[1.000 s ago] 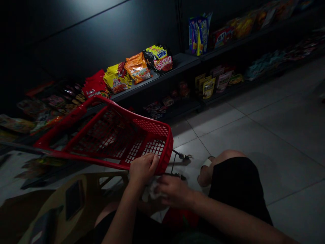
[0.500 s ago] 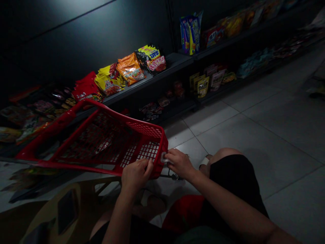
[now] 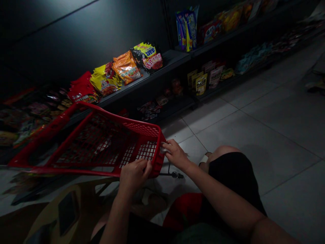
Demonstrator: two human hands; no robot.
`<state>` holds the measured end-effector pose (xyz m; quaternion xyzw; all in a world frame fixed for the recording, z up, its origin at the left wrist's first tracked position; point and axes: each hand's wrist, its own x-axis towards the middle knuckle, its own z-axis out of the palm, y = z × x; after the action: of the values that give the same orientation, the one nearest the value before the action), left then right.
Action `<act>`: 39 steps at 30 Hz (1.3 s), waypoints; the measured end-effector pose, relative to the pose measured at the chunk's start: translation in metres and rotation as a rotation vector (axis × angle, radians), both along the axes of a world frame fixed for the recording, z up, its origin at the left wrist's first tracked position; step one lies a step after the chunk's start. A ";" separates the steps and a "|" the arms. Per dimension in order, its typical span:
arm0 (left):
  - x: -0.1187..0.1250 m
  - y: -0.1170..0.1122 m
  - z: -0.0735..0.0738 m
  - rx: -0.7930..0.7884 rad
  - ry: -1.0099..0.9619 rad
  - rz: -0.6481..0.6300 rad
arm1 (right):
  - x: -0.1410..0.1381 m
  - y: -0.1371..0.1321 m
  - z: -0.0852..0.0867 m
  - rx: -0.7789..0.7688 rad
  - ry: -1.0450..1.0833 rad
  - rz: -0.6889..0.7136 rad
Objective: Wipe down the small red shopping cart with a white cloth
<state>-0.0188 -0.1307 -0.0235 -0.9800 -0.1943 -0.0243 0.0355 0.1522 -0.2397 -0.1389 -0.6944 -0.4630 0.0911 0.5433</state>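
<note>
- The left hand (image 3: 134, 175) and the right hand (image 3: 176, 154) are apart, both at the same end of a red plastic basket (image 3: 142, 128).
- The left hand clamps the basket's lower rim, apparently to steady it while the other hand works.
- The right fingertips (image 3: 169, 143) pinch a white scrap (image 3: 164, 148) against the basket's end wall; what it is cannot be told.
- The basket lies tilted on the floor tiles (image 3: 254, 135) in front of the person, close enough for both hands to reach it.
- A small black wheel (image 3: 175, 175) on a thin rod sits just beyond the basket's corner.
- A bent knee (image 3: 223, 150) in black shorts (image 3: 236, 176) sits to the right.
- Farther off, snack packets (image 3: 126, 67) lean against the wall on a dark shelf (image 3: 165, 62), fronts outward for display.
</note>
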 end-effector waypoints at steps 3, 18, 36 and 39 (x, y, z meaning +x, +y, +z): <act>-0.003 -0.002 -0.001 0.007 -0.003 0.009 | 0.006 0.000 -0.004 0.055 0.131 0.003; -0.009 -0.007 -0.002 0.064 -0.067 -0.070 | 0.017 0.010 -0.017 0.094 0.285 -0.096; 0.000 -0.008 -0.003 0.082 -0.071 -0.035 | -0.010 -0.010 -0.013 0.135 0.131 -0.060; 0.003 -0.008 -0.003 0.062 -0.048 0.028 | -0.039 -0.026 -0.008 0.079 0.090 0.011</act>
<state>-0.0160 -0.1390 -0.0269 -0.9748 -0.2079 -0.0532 0.0613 0.1135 -0.2661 -0.1471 -0.6650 -0.4453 0.1068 0.5900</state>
